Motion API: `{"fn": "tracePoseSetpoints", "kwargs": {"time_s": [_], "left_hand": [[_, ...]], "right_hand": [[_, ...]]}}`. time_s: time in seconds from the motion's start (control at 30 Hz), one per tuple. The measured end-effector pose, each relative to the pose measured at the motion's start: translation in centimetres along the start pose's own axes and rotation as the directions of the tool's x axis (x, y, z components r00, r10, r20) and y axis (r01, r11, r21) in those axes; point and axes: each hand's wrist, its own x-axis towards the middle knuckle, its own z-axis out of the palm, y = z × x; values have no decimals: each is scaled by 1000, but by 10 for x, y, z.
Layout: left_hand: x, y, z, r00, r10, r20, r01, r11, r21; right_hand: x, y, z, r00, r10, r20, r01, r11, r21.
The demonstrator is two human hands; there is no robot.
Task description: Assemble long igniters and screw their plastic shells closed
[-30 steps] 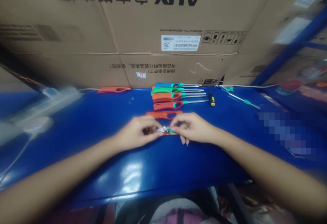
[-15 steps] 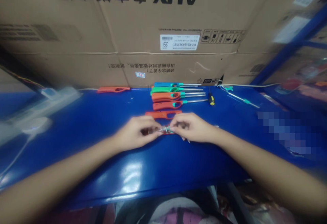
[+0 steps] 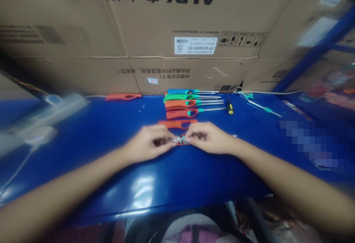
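Note:
Fingers closed, my left hand (image 3: 148, 143) and my right hand (image 3: 209, 137) meet over a partly assembled long-nose lighter (image 3: 181, 144) low over the blue table. Between my fingertips show its red casing, a clear and silvery part and a bit of teal. A metal tube end pokes out past my right hand, which hides most of the tube. My left hand covers the casing's other end. Just beyond my fingers lies an orange lighter casing half (image 3: 180, 124), without a tube. Behind it are a red lighter (image 3: 177, 114) and an orange lighter (image 3: 177, 105), each with a metal tube.
Green (image 3: 177, 97) and blue lighters (image 3: 177, 91) lie further back. A yellow-black screwdriver (image 3: 229, 108) is right of them, then a loose metal tube with teal fittings (image 3: 257, 105). Another orange casing (image 3: 122, 97) rests by the cardboard (image 3: 155, 43). A white power strip (image 3: 55, 113) sits left.
My right hand's lower fingers, which hung below the lighter, are now tucked in. Both hands otherwise stay in almost the same place.

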Motion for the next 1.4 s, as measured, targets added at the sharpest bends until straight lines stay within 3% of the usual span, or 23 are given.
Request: {"fn": "tracePoseSetpoints", "kwargs": {"time_s": [1.4], "left_hand": [[-2,-2,0,999,16,32,-16,1000,9]], "right_hand": [[2,0,1,1000,-20,-6,20,999,-38]]}}
